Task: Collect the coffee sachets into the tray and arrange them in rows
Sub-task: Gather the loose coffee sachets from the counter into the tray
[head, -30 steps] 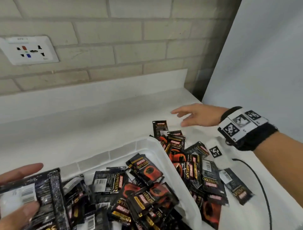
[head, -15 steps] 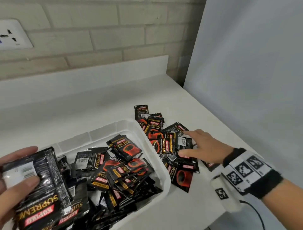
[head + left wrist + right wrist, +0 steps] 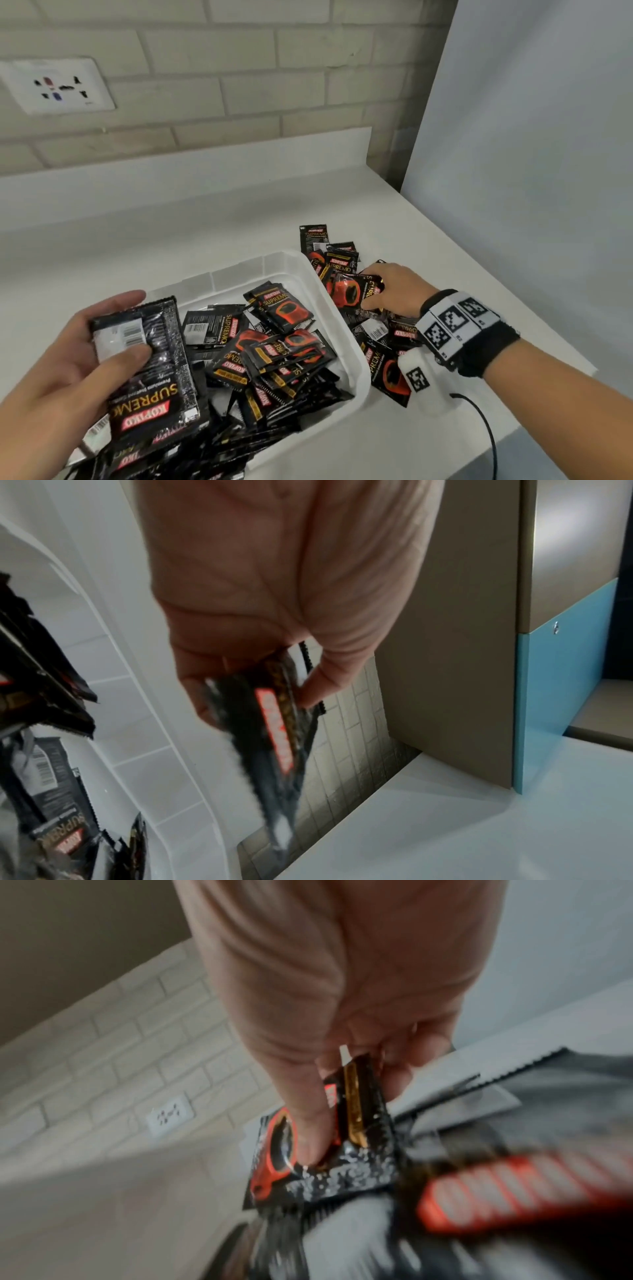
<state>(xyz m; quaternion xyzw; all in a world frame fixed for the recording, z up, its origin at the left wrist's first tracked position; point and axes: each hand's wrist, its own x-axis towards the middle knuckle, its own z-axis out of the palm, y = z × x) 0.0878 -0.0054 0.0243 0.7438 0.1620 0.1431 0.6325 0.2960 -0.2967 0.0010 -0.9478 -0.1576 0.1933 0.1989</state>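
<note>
A white plastic tray (image 3: 352, 346) on the counter holds a jumbled heap of black coffee sachets (image 3: 274, 349). More sachets (image 3: 337, 260) lie in a pile on the counter to the tray's right. My left hand (image 3: 85, 346) holds a stack of sachets (image 3: 150, 373) above the tray's left end, thumb on top; the left wrist view shows that stack (image 3: 274, 723) edge-on between thumb and fingers. My right hand (image 3: 390, 291) is down on the loose pile and pinches one sachet (image 3: 349, 291), which appears in the right wrist view as a black and red packet (image 3: 329, 1150) under the thumb.
The white counter (image 3: 171, 240) runs back to a brick wall with a socket plate (image 3: 58, 85). A pale upright panel (image 3: 531, 171) borders the counter on the right. A black cable (image 3: 486, 435) trails from my right wrist band over the counter's near edge.
My right hand came down from above the counter onto the loose pile and closed its fingers on a sachet. The left hand kept its stack and rose a little in view.
</note>
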